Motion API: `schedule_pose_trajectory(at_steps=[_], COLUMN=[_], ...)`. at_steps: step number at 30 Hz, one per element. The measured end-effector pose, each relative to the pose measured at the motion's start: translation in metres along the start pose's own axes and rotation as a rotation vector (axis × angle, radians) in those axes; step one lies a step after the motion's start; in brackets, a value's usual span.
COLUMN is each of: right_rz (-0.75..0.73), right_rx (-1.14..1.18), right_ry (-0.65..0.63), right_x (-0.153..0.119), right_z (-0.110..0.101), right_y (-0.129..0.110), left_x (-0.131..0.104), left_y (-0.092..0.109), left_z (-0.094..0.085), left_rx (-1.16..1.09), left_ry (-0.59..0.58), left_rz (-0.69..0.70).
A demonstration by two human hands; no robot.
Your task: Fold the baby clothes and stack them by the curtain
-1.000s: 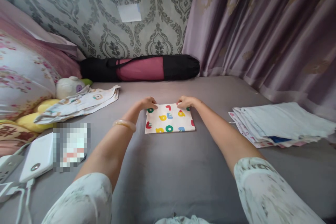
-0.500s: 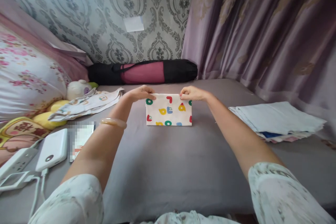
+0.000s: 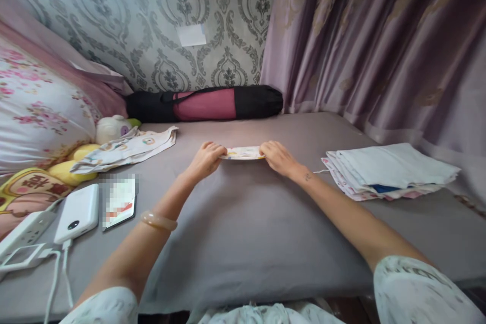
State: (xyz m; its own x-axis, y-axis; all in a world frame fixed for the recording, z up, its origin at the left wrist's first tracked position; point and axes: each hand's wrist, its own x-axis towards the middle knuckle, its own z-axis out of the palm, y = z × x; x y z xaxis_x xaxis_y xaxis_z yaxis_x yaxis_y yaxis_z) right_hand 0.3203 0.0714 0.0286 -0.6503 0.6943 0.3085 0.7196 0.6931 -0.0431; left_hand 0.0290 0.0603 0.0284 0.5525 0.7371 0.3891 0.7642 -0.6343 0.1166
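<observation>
A small white cloth printed with coloured letters point(image 3: 243, 153) lies folded into a thin flat strip on the grey bed sheet point(image 3: 246, 233). My left hand point(image 3: 207, 158) pinches its left end. My right hand point(image 3: 277, 156) pinches its right end. A pale bangle point(image 3: 158, 220) sits on my left wrist. Only the cloth's edge shows between my hands.
A stack of folded cloths point(image 3: 387, 170) lies at the right. An unfolded printed cloth point(image 3: 127, 147) lies at the left by plush toys and a floral pillow point(image 3: 38, 111). A white power bank point(image 3: 77, 213), a phone and cables sit near left. A black-and-pink roll bag point(image 3: 205, 104) lines the wall.
Both hands lifted the cloth's far edge up, then brought it toward me and down, so the cloth is now folded narrower and lies flat.
</observation>
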Motion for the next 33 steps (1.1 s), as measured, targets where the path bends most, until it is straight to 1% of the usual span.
schedule_pose_trajectory(at_steps=[3,6,9,12,14,16,18,20,21,22,24,26,29,31,33], right_rz=[-0.055,-0.085,-0.089,-0.073,-0.051,0.026,0.142,0.235,0.259,0.272,0.292,0.311,0.339,0.354,0.363], right_rx=[-0.012,0.010,0.080,0.153,0.192,0.207,0.206,0.199,0.191,0.177,0.140,0.114,0.116,0.127,0.130], right_ry=[-0.055,-0.105,-0.149,-0.209,-0.251,-0.288,-0.283,-0.198,-0.142,-0.094,-0.069,-0.100,-0.186,-0.237,-0.258], right_x=[-0.022,-0.037,-0.046,-0.049,-0.045,-0.036,-0.022,-0.005,0.004,0.012,0.024,0.032,0.035,0.035,0.034], right_z=[0.020,0.031,0.030,0.021,0.015,0.011,0.012,0.019,0.025,0.031,0.044,0.056,0.068,0.074,0.076], right_y=[-0.011,-0.017,-0.018,-0.018,-0.018,-0.018,-0.020,-0.025,-0.028,-0.031,-0.038,-0.043,-0.047,-0.047,-0.046], left_x=[-0.027,-0.043,-0.054,-0.061,-0.061,-0.055,-0.043,-0.025,-0.015,-0.006,0.009,0.018,0.022,0.021,0.020], left_y=[0.015,0.024,0.025,0.022,0.020,0.019,0.022,0.027,0.031,0.034,0.040,0.044,0.044,0.044,0.044], left_z=[0.015,0.023,0.027,0.027,0.026,0.026,0.029,0.035,0.040,0.045,0.058,0.071,0.084,0.088,0.088], left_rx=[0.021,0.014,-0.010,-0.042,-0.078,-0.118,-0.133,-0.106,-0.080,-0.051,0.006,0.052,0.082,0.087,0.101], left_ry=[-0.072,-0.151,-0.200,-0.228,-0.234,-0.217,-0.172,-0.108,-0.075,-0.048,-0.035,-0.062,-0.146,-0.213,-0.256], left_rz=[0.020,0.012,-0.003,-0.011,-0.026,-0.089,-0.209,-0.333,-0.379,-0.411,-0.440,-0.447,-0.463,-0.481,-0.495])
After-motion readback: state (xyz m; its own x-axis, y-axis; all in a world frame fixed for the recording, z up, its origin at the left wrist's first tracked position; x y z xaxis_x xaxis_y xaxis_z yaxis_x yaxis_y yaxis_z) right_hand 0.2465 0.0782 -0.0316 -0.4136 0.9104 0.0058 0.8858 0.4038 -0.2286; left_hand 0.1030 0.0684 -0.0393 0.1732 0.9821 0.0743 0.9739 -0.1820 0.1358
